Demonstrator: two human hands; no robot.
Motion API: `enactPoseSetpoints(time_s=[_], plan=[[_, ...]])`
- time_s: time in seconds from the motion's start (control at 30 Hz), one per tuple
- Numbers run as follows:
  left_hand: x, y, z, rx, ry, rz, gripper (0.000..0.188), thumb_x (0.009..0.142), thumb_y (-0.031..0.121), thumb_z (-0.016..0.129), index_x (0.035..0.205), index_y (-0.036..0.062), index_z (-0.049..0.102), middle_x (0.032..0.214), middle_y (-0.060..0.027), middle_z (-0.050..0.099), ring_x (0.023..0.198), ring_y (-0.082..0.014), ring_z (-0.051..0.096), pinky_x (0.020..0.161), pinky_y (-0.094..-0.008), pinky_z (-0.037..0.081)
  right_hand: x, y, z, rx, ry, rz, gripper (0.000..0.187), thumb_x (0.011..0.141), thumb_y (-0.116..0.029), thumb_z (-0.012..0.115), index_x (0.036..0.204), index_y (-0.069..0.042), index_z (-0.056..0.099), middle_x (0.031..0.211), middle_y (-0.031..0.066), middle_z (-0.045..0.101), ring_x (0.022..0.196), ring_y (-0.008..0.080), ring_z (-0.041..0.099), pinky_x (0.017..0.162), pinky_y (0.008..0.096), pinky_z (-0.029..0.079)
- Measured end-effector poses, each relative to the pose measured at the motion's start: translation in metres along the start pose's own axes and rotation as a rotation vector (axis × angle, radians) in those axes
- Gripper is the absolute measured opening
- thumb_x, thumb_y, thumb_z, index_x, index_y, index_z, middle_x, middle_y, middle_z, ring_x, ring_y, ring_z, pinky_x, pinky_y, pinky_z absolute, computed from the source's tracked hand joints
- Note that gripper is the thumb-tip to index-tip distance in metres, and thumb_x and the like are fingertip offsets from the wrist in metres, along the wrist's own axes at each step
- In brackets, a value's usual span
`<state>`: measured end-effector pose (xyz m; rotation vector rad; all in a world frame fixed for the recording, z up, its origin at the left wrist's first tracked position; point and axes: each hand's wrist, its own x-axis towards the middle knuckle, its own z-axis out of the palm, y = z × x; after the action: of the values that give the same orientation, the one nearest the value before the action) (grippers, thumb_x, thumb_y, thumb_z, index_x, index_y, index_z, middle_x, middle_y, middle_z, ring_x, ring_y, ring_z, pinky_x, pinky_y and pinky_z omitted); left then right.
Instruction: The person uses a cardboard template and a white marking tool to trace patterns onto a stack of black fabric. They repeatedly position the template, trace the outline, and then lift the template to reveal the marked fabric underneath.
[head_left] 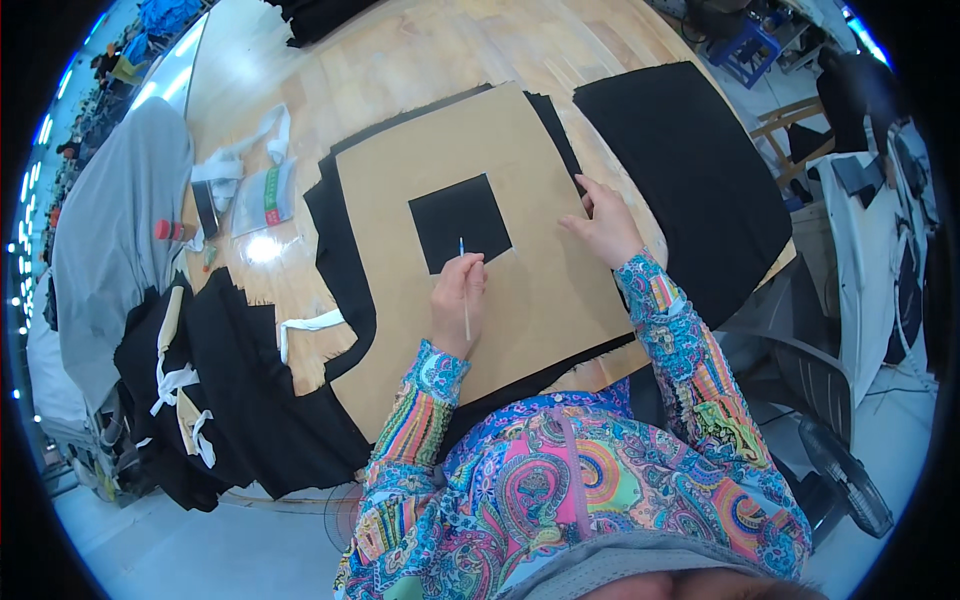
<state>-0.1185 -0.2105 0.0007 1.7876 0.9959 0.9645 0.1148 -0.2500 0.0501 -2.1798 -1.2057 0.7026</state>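
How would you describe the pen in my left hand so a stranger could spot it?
On the wooden table, find the large tan sheet with a square window showing black cloth. At the window's near edge, your left hand holds the pen. Unlike the broad sheet and cloth around it, it is slim and pale with a blue tip.

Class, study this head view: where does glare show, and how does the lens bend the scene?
Head view: a glare spot on the wooden table, below the clear packet; also in the head view, the row of lights curves along the left rim, inside black corners.
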Motion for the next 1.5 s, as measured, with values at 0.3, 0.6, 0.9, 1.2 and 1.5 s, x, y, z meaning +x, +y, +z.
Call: enactPoseSetpoints(time_s=[0.3,0.6,0.9,1.2,1.5], plan=[[0.035,-0.002,-0.08,0.057,0.482,-0.137,0.029,0.083,0.009,0.066,0.104,0.0005,0.048,0.122,-0.0172,0.047,0.114,-0.0229,0.047,0.096,-0.035,0.038,-0.045,-0.011,-0.027,0.491,0.155,-0.504,0.032,0.08,0.005,0.059,0.112,0.0,0.058,0.08,0.0027,0.05,0.072,0.0132,0.052,0.067,0.0248,0.043],[0.017,0.066,-0.176,-0.555,0.404,-0.055,0.024,0.081,-0.01,0.057,0.097,0.0059,0.047,0.094,-0.0085,0.059,0.087,-0.0148,0.057,0.079,-0.026,0.046,-0.064,-0.039,-0.035,1.123,0.056,-0.266,0.033,0.085,0.004,0.058,0.118,-0.002,0.056,0.09,0.0006,0.055,0.086,0.0076,0.053,0.076,0.0215,0.045],[-0.044,0.064,-0.321,-0.145,0.885,0.0,0.018,0.083,-0.006,0.056,0.092,0.0028,0.044,0.099,-0.0129,0.058,0.091,-0.0185,0.058,0.081,-0.0307,0.05,-0.077,0.019,0.013,0.113,0.069,-0.501,0.036,0.078,-0.008,0.067,0.113,-0.003,0.059,0.099,0.0122,0.054,0.093,0.0246,0.054,0.081,0.032,0.046],[-0.107,-0.064,-0.424,0.416,1.125,-0.297,0.014,0.082,0.0,0.058,0.093,-0.0018,0.05,0.094,-0.0115,0.056,0.087,-0.0188,0.057,0.08,-0.0304,0.047,-0.079,0.009,0.037,-0.282,-0.02,-0.627,0.042,0.075,-0.018,0.07,0.112,-0.003,0.059,0.109,0.0111,0.052,0.101,0.0281,0.05,0.085,0.0378,0.043],[-0.072,0.005,-0.234,0.388,0.467,-0.039,0.022,0.094,0.018,0.049,0.1,-0.0005,0.059,0.101,-0.0111,0.062,0.093,-0.0225,0.059,0.085,-0.035,0.046,-0.097,0.037,0.018,-0.228,0.181,-0.348,0.045,0.073,-0.014,0.07,0.114,0.001,0.057,0.106,0.0154,0.052,0.099,0.0338,0.05,0.087,0.0399,0.043]])
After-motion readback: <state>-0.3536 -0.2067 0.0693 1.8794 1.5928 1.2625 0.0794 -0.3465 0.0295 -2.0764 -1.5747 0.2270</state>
